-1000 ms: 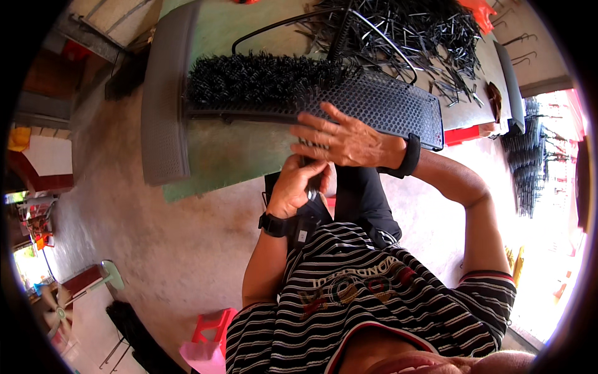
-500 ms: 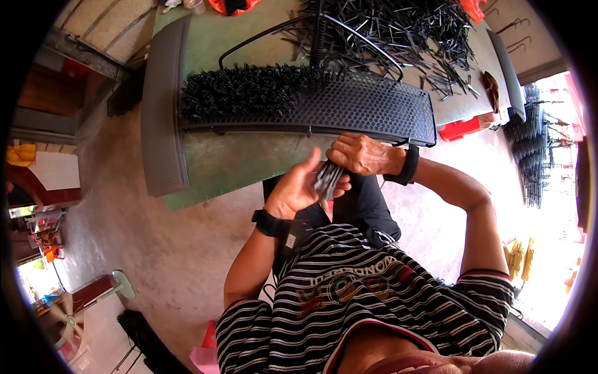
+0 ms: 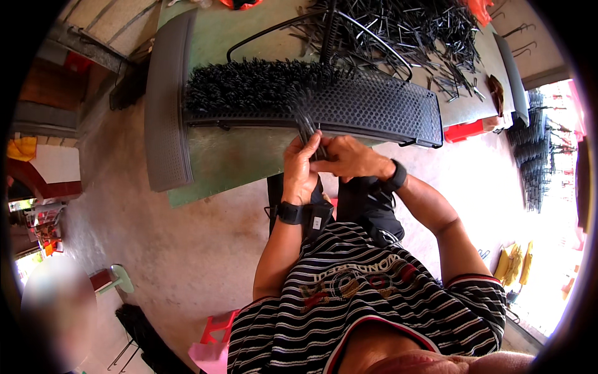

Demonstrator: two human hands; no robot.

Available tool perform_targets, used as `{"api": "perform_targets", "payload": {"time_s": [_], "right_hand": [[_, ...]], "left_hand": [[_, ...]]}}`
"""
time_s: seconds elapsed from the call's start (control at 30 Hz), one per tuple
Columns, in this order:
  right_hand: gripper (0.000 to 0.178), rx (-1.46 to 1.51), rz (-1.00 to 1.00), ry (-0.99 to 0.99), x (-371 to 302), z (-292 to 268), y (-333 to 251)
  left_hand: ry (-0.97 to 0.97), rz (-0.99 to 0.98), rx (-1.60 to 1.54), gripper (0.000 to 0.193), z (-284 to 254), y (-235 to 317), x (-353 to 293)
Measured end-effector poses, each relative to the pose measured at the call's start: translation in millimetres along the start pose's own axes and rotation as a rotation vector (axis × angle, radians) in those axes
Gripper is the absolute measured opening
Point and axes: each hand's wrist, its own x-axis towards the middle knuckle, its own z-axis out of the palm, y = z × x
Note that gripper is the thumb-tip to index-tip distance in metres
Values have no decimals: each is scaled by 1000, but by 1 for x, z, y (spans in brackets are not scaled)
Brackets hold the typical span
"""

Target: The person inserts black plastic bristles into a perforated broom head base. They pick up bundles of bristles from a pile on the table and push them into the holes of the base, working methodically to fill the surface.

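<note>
My left hand (image 3: 300,167) is closed round a bundle of thin black plastic strips (image 3: 304,121), its thumb laid along them. The strips point away from me, and their far ends overlap the front of a long black perforated panel (image 3: 392,111). My right hand (image 3: 350,157) is against the bundle's near end with its fingers curled in; those fingertips are partly hidden. Dense black bristly tufts (image 3: 243,90) cover the panel's left part, while rows of bare holes show on its right. Both hands are just in front of the panel's near edge.
A large heap of loose black strips (image 3: 430,37) lies on the green table (image 3: 230,156) behind the panel. Grey perforated sheets (image 3: 167,112) are stacked at the left. A black wire frame (image 3: 268,28) rises behind the tufts. A red stool (image 3: 218,327) stands at lower left.
My left hand has turned and moved up towards the panel, so the bundle now points away from me. My right hand has shifted slightly down from above the bundle to its near end.
</note>
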Motion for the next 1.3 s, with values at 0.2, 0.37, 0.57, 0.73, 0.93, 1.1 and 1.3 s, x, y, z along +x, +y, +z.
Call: {"api": "perform_targets", "payload": {"time_s": [0.2,0.37,0.57,0.73,0.93,1.1,1.3], "right_hand": [[34,105,-3,394,15,-34,2],[21,317,-47,458,32,-24,11],[14,517,-206,733,33,-30,11],[17,134,-476,1032,45,-35,0],[17,-38,-532,1030,57,-38,7],[16,-136,-541,1025,59,-39,3],[13,-160,-557,991,62,-42,0]], "left_hand": [[-4,15,194,15,-7,8,-1],[3,47,183,15,1,2,0],[113,54,191,12,0,3,2],[134,69,152,10,1,4,1],[164,73,148,10,-2,1,1],[150,98,171,10,-5,-1,-1],[162,104,157,11,-3,1,-4]]}}
